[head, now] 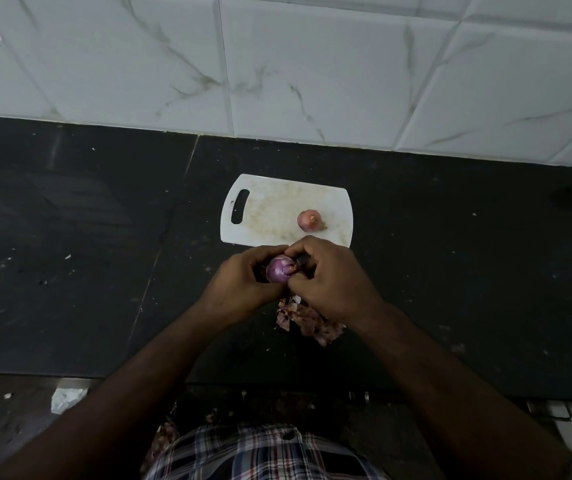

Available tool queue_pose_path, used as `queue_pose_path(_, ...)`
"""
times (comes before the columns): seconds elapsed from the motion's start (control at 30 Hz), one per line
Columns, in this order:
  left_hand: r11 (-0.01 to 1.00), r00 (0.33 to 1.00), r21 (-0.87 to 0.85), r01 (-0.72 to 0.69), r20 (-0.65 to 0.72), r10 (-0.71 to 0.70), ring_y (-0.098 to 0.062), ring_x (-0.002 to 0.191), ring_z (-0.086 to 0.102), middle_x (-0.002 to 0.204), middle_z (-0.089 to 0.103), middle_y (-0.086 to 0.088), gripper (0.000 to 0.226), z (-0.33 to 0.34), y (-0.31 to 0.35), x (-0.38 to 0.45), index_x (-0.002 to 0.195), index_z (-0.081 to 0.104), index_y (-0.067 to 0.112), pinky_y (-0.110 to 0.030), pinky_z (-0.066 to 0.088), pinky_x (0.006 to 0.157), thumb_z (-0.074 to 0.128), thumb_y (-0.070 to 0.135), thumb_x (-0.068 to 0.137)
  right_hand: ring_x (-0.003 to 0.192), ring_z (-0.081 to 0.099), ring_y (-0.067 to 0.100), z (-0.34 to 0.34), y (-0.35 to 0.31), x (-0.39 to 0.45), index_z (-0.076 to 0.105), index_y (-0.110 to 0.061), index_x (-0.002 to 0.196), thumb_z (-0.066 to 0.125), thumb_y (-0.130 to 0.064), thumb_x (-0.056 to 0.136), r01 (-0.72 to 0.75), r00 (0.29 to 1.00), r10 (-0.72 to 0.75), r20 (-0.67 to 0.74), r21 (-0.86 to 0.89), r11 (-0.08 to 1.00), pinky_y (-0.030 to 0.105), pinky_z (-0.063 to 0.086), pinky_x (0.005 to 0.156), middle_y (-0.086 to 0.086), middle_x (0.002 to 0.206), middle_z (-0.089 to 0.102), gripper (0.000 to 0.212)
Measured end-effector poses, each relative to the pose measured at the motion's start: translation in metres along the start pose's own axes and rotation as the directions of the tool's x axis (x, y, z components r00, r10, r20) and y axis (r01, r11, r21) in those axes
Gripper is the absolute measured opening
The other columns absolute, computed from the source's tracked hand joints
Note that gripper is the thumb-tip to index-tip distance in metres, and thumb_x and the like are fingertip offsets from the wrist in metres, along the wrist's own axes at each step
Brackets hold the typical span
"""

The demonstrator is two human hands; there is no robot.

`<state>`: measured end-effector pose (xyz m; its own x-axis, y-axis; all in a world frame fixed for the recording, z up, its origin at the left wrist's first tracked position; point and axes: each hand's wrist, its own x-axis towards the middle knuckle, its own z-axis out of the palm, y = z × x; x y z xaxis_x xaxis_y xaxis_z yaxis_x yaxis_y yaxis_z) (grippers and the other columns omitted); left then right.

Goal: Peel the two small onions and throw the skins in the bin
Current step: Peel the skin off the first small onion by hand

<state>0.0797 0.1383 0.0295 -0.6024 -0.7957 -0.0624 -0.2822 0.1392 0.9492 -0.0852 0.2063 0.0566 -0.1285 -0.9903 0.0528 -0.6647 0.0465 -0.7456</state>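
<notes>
I cradle the half-peeled onion in my left hand, fingers curled round it just off the cutting board's near edge, so my right hand can pinch skin at its tip. The second onion waits unpeeled by the board's right edge. Skins pile below, handy for binning.

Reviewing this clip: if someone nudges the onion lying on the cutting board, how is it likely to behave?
The onion on the board looks round, so a push would probably roll it across the flat white cutting board, which shows no raised rim to stop it. Its dry outer skin appears intact, so it likely grips better than the shiny peeled onion held in both hands.
</notes>
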Motion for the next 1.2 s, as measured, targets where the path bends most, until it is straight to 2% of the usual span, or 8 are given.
queue_pose_path(0.23,0.984,0.998,-0.171,0.041,0.047,-0.033,-0.014,0.100,0.072,0.108,0.075,0.002,0.053,0.001,-0.004,0.000,0.121,0.067,0.014,-0.032,0.059,0.087,0.086,0.003,0.073,0.076,0.067,0.002,0.004,0.003,-0.001,0.070,-0.017,0.101,0.066,-0.006,0.081,-0.091,0.993,0.100,-0.060,0.139,0.986,0.013,0.053,0.066,-0.011,0.088,0.070,0.023)
queue_pose_path(0.37,0.915,0.991,-0.387,0.117,0.111,-0.079,-0.026,0.107,0.070,0.116,0.072,-0.010,0.055,0.001,-0.010,0.001,0.122,0.063,0.010,-0.034,0.058,0.090,0.082,-0.006,0.072,0.074,0.072,0.020,0.000,0.010,0.002,0.074,-0.020,0.089,0.066,-0.001,0.081,-0.174,0.975,0.206,-0.086,0.285,0.943,0.040,0.062,0.070,-0.004,0.082,0.074,0.021)
queue_pose_path(0.47,0.720,0.982,-0.669,0.186,0.110,-0.152,-0.029,0.105,0.068,0.120,0.068,-0.018,0.050,0.000,-0.012,0.000,0.123,0.061,0.005,-0.034,0.057,0.088,0.074,-0.003,0.075,0.079,0.073,0.027,-0.001,0.008,0.002,0.073,-0.016,0.092,0.069,0.003,0.082,-0.176,0.969,0.231,-0.090,0.401,0.899,0.051,0.061,0.074,0.002,0.086,0.075,0.021)
queue_pose_path(0.6,0.360,0.949,-0.896,0.261,0.169,-0.268,-0.023,0.088,0.071,0.114,0.065,-0.020,0.037,-0.015,-0.010,0.000,0.120,0.059,0.003,-0.027,0.060,0.074,0.062,0.014,0.085,0.081,0.071,0.011,0.002,0.014,-0.003,0.073,-0.017,0.097,0.070,0.001,0.083,-0.162,0.961,0.228,-0.157,0.347,0.924,0.038,0.061,0.078,-0.004,0.088,0.074,0.022)
queue_pose_path(0.73,0.235,0.913,-0.900,0.368,0.303,-0.272,-0.024,0.082,0.069,0.121,0.066,-0.023,0.043,-0.025,-0.008,-0.002,0.125,0.058,0.007,-0.027,0.059,0.068,0.048,0.034,0.093,0.090,0.068,-0.001,0.002,0.029,-0.010,0.074,-0.024,0.097,0.066,-0.002,0.086,-0.180,0.965,0.220,-0.146,0.245,0.953,0.031,0.059,0.084,-0.013,0.093,0.074,0.026)
queue_pose_path(1.0,0.210,0.876,-0.852,0.479,0.449,-0.176,-0.018,0.068,0.063,0.104,0.071,-0.016,0.054,-0.026,-0.015,-0.005,0.119,0.064,0.007,-0.025,0.052,0.057,0.040,0.048,0.094,0.092,0.063,-0.011,0.000,0.034,-0.017,0.074,-0.028,0.095,0.063,0.001,0.085,-0.167,0.975,0.179,-0.131,0.101,0.981,0.008,0.049,0.079,-0.024,0.090,0.068,0.033)
queue_pose_path(1.1,0.246,0.872,-0.837,0.489,0.458,-0.174,-0.017,0.065,0.061,0.097,0.071,-0.015,0.055,-0.025,-0.013,-0.004,0.118,0.065,0.006,-0.025,0.051,0.054,0.039,0.048,0.095,0.088,0.063,-0.013,-0.002,0.032,-0.017,0.074,-0.028,0.104,0.065,-0.003,0.085,-0.210,0.973,0.218,-0.080,0.096,0.973,0.015,0.053,0.081,-0.022,0.094,0.069,0.033)
queue_pose_path(1.2,0.305,0.867,-0.813,0.497,0.452,-0.209,-0.016,0.064,0.056,0.095,0.069,-0.013,0.055,-0.022,-0.011,-0.003,0.115,0.066,0.006,-0.025,0.048,0.053,0.040,0.051,0.096,0.084,0.068,-0.005,-0.007,0.013,-0.009,0.072,-0.026,0.113,0.068,-0.011,0.088,-0.170,0.977,0.197,-0.081,0.259,0.951,0.022,0.058,0.078,-0.014,0.101,0.072,0.029)
